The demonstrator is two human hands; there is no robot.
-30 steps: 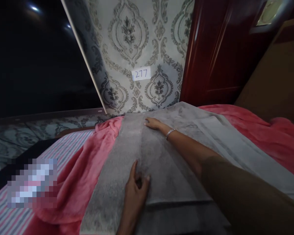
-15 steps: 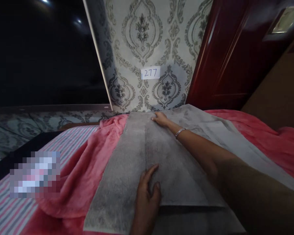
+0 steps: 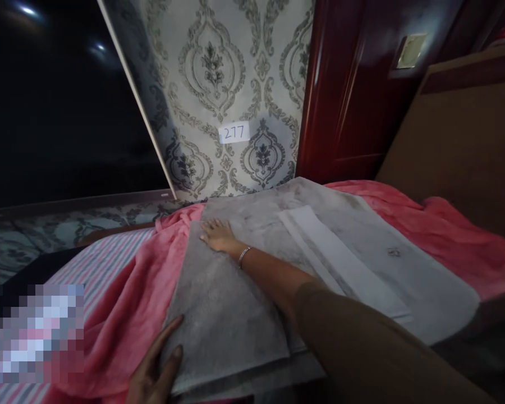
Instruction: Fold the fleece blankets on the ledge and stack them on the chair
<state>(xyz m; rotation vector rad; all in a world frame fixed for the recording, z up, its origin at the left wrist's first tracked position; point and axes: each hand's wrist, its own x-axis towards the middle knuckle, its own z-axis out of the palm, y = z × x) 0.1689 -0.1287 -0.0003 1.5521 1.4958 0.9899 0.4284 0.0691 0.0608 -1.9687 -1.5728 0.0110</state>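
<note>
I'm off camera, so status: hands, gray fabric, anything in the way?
Right hand spread on gray fabric. Left hand at its near left edge. Fabric partly folded over. Pink blanket alongside, not covering it.

The number 277 (image 3: pixel 234 132), handwritten in blue, stands on a white slip of paper (image 3: pixel 234 133) on the patterned wall (image 3: pixel 212 73), beyond the right hand (image 3: pixel 219 234). One mark (image 3: pixel 165 194) on the television (image 3: pixel 59 112), left of that hand, and a second mark (image 3: pixel 393 252) on the grey cloth (image 3: pixel 340 213), to its right, cannot be read.
</note>
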